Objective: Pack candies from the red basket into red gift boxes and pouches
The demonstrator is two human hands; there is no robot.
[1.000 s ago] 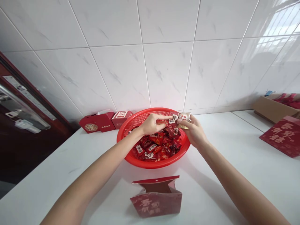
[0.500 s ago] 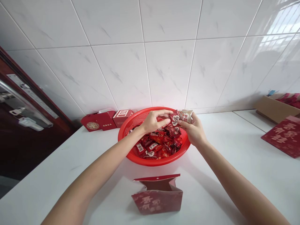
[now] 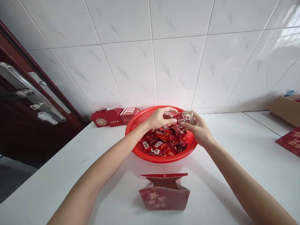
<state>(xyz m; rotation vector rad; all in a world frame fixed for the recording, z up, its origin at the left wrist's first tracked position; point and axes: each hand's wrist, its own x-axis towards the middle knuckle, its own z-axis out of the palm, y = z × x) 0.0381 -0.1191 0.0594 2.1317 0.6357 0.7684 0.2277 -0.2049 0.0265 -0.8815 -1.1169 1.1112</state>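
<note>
A red plastic basket [image 3: 164, 159] full of wrapped candies [image 3: 164, 140] stands against the wall. Over its right rim, my right hand [image 3: 201, 129] is closed on candy packets [image 3: 187, 117], one red and one pale with red print. My left hand [image 3: 160, 119] hovers above the candies, thumb and fingers apart, the thumb tip at the left edge of the held red packet. Part of those packets is hidden behind my fingers. Nearer to me, a dark red paper gift bag [image 3: 165, 198] stands upright on the white counter [image 3: 112, 150], its top open.
Small red boxes [image 3: 106, 118] sit by the wall, left of the basket. At the right are a cardboard box [image 3: 283, 109] and a flat red printed piece [image 3: 292, 141]. A dark red door with a metal handle [image 3: 30, 90] stands at the left.
The view has shifted left, so everything appears farther right. My left thumb has come to the red packet's edge; my right hand keeps its hold on the packets.
</note>
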